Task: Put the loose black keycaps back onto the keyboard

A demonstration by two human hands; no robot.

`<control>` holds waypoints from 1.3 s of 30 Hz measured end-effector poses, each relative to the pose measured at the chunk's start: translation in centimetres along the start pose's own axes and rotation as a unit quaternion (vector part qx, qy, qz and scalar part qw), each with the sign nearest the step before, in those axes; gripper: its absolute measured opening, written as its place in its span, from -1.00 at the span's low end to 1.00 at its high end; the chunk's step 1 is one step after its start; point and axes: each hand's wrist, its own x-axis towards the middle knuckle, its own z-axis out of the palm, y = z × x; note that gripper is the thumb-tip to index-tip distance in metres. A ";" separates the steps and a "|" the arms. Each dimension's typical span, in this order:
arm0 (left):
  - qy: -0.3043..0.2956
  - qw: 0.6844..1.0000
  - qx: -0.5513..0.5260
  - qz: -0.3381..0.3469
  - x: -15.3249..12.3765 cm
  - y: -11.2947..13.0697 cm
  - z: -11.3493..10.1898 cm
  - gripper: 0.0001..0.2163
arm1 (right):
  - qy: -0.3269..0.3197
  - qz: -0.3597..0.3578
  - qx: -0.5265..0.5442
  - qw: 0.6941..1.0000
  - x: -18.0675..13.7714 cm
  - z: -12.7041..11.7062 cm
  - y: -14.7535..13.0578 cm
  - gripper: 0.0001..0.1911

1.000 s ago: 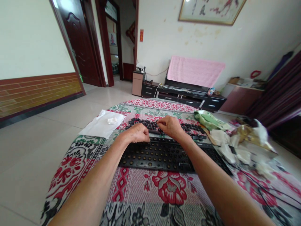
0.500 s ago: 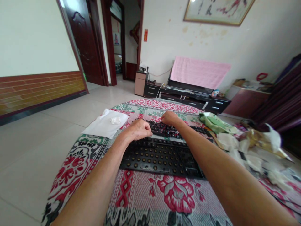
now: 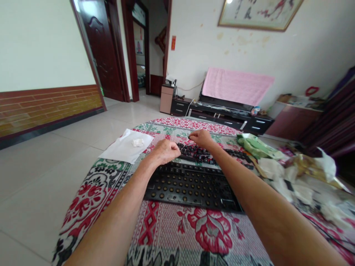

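Observation:
A black keyboard base (image 3: 191, 186) without its keycaps lies on a flowered tablecloth (image 3: 205, 229). Behind it a heap of loose black keycaps (image 3: 205, 153) is spread on the cloth. My left hand (image 3: 165, 150) hovers at the keyboard's far left corner, fingers curled in a loose fist; what they hold, if anything, is hidden. My right hand (image 3: 202, 137) reaches over the keycaps at their far edge, fingertips pinched together among the caps.
A white sheet (image 3: 126, 147) with a crumpled tissue lies at the table's left. Green cloth (image 3: 253, 145), paper scraps and wrappers (image 3: 302, 166) clutter the right side. A low black TV stand (image 3: 227, 116) with a pink cover stands against the far wall.
My right hand has moved away from me, from the near side of the keycap heap to its far edge. My left hand has lifted slightly off the keyboard's corner.

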 end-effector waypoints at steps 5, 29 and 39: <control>0.041 0.981 -0.162 -0.099 0.1 0.9 0.5 -0.78 | -0.003 0.006 0.452 0.892 -4.3 -0.7 -1.5 -0.71; -0.091 0.913 -0.383 -0.106 -0.5 1.9 1.7 -0.83 | -0.089 0.015 0.699 0.709 -11.4 0.4 -2.6 -0.76; -0.107 0.910 -0.386 -0.105 -0.6 1.9 1.6 -0.79 | -0.114 0.005 0.679 0.725 -11.4 0.4 -2.1 -0.74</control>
